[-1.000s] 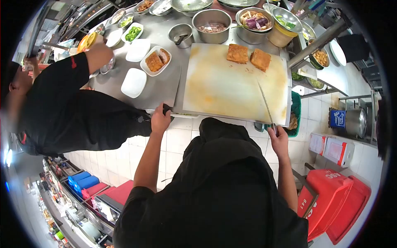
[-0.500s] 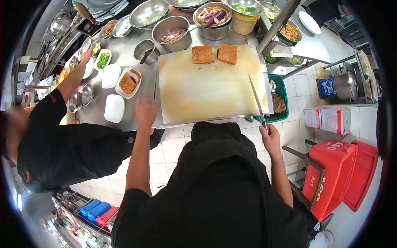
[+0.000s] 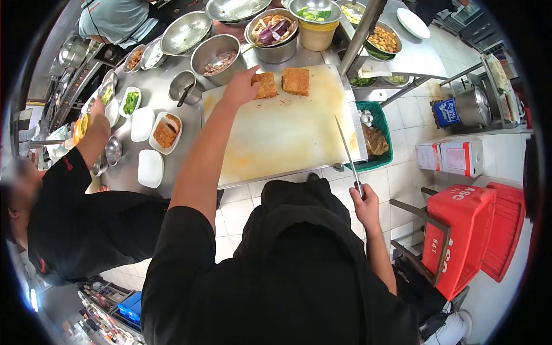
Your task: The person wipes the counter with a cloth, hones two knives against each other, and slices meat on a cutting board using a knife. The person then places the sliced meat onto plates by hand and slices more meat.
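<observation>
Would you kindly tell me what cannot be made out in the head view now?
Head view:
Left end of the left browned meat slab: behind the left hand.
Knife, handle end: inside the right hand.
Head of the grey-shirted person: cut off by the top edge.
Fine print on the white carton: too small to read.

I find the light bright and even across the cutting board (image 3: 287, 138); the knife (image 3: 352, 166) reads clearly. Steel bowls (image 3: 185, 31) carry highlights; a lamp (image 3: 33, 299) glares lower left. Outer lines bow, corners black; a co-worker's head (image 3: 20, 179) is blurred.
</observation>
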`<state>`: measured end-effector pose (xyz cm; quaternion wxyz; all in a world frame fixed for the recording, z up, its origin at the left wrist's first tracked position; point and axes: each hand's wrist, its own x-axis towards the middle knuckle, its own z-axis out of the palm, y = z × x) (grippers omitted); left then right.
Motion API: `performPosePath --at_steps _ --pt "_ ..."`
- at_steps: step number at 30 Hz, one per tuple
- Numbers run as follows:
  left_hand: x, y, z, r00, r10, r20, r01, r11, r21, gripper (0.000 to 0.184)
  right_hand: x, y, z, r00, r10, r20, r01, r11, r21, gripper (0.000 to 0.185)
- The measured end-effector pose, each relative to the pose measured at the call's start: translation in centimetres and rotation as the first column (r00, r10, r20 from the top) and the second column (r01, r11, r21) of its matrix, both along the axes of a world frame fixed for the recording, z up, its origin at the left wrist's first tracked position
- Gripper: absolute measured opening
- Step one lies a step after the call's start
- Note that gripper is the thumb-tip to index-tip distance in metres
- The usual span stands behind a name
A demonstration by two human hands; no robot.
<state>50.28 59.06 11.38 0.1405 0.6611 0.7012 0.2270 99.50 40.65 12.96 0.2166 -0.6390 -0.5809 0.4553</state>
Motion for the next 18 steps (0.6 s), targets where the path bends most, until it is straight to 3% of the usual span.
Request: performPosePath --at_steps 2,8,11,15,18 --pt "1.3 -1.4 1.3 0.999 -0.012 -0.033 0.011 1.0 -0.005 0.057 0.0 -0.5 0.0 1.0 -0.018 -0.018 0.018 1.0 -0.003 0.027" --pt "6.6 -10.7 0.5 0.959 -0.211 -0.188 0.258 0.924 0.281 0.05 0.2 0.0 -1.3 0.999 -0.035 -0.026 0.035 0.999 0.021 0.027" --pt "9.3 -15.1 0.1 0.957 -0.272 -0.1 0.289 0.92 0.266 0.049 0.2 1.2 -1.7 0.998 -0.028 -0.051 0.027 0.999 -0.023 0.026" --pt "11.2 -17.7 -0.1 0.962 -0.272 0.025 0.259 0.94 0.223 0.055 -1.0 3.1 -1.4 0.985 0.048 -0.166 -0.052 0.998 -0.019 0.024" --pt "12.0 -17.3 -0.6 0.997 -0.068 0.02 0.059 0.952 0.3 0.065 -2.9 4.8 -0.4 0.986 0.071 -0.148 -0.067 0.997 0.033 0.028"
